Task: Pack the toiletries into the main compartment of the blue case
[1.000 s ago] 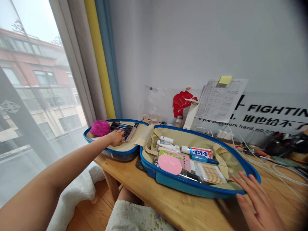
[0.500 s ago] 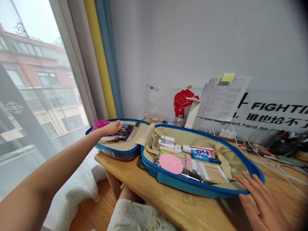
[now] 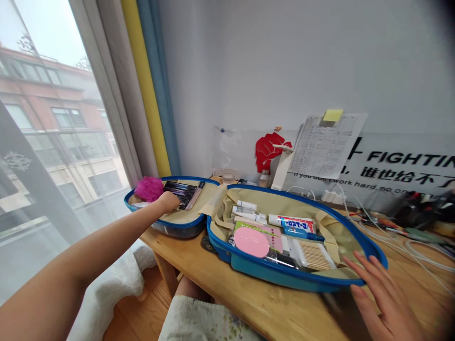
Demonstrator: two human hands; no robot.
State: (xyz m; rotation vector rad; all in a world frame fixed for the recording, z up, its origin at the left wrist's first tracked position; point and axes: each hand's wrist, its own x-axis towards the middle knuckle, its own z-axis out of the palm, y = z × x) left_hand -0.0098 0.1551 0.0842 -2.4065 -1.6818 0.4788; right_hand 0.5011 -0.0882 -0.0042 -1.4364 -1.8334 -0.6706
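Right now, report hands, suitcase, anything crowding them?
Left hand by dark packet, grip unclear. Right hand open beside suitcase, right end. Suitcase lies open, both halves loaded. Pink puff close to left hand.

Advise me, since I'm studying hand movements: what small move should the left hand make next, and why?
Perhaps raise the left hand slightly: it hides part of the dark packet in the open suitcase, so whether it grips anything is unclear.

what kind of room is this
Probably a study corner or bedroom at home: a wooden desk bearing an open suitcase stands by a window with tall curtains, and a slogan poster hangs behind it.
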